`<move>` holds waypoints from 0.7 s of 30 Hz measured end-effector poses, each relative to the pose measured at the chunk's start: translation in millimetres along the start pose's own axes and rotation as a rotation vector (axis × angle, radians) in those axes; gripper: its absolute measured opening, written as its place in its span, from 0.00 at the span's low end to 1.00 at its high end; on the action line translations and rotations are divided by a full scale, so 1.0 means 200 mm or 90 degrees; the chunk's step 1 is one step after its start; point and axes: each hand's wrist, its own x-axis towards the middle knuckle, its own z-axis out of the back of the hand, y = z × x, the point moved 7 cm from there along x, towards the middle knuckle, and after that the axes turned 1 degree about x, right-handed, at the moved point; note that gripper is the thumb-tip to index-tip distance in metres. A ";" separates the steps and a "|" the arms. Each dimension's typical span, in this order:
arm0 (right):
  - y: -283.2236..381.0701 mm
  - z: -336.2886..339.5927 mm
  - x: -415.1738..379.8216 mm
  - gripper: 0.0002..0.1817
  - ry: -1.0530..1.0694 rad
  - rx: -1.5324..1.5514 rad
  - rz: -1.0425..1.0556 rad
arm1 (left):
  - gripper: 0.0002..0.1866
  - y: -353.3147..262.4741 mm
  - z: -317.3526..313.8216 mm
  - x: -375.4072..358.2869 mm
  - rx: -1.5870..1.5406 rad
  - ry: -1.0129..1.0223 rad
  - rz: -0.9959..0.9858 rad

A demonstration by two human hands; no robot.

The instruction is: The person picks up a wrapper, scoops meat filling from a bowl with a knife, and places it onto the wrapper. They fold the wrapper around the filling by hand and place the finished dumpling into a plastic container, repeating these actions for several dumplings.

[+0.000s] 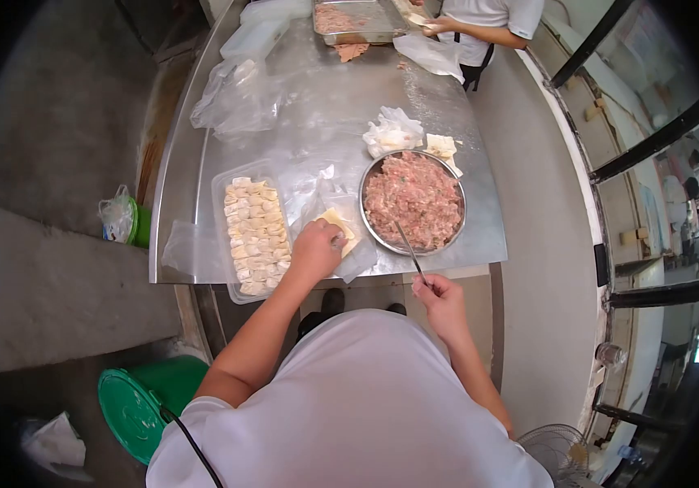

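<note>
My left hand is curled with its fingers closed on the pale yellow wonton wrappers, which lie on clear plastic on the table. Between thumb and fingers, my right hand grips a slim metal stick. Its far end touches the minced meat, heaped in a round metal bowl. Left of my left hand, rows of folded wontons fill a clear plastic tray close to the table's front edge.
The metal table also bears a crumpled plastic bag, more wrappers and a plastic sheet. Another person works at the far end near a meat-filled metal tray. A green bucket stands at lower left.
</note>
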 end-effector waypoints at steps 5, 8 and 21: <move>0.04 0.25 0.03 0.09 -0.073 -0.061 0.089 | 0.06 0.17 0.00 0.00 -0.226 -0.101 0.185; 0.22 0.36 0.06 0.10 -0.098 -0.306 0.228 | 0.11 0.26 0.04 -0.03 -0.499 -0.210 0.302; 0.33 -0.02 0.33 0.11 0.172 -0.934 0.128 | 0.22 0.01 -0.02 -0.22 -1.154 -0.131 0.521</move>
